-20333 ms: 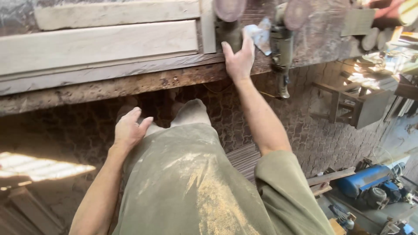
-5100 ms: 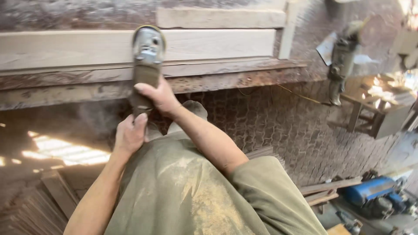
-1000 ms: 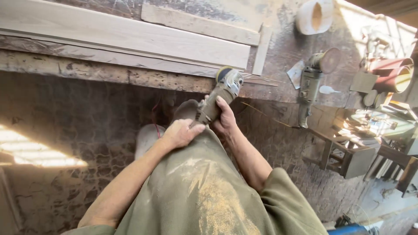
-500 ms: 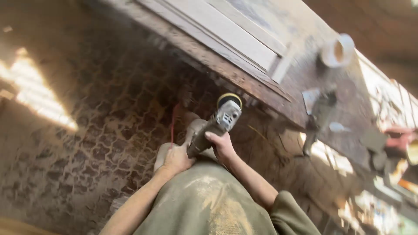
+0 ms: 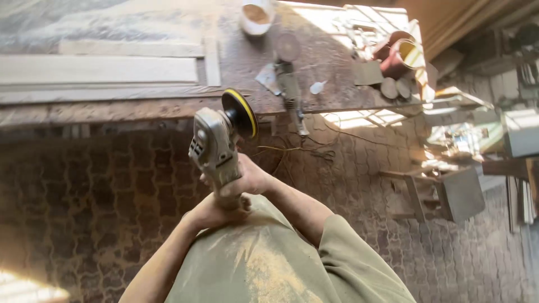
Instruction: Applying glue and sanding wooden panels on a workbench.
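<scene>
Long pale wooden planks point(image 5: 101, 70) lay along the left of the rough brown wooden workbench point(image 5: 236, 62). Right of them, at the front edge, lay a second grey angle grinder point(image 5: 289, 87); a white cup point(image 5: 256, 10) stood at the back edge.

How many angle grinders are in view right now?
2. One grinder is off the bench, held in both the right hand and the left hand. A second grinder lies on the workbench. Clutter at the bench's far end may hide more.
</scene>
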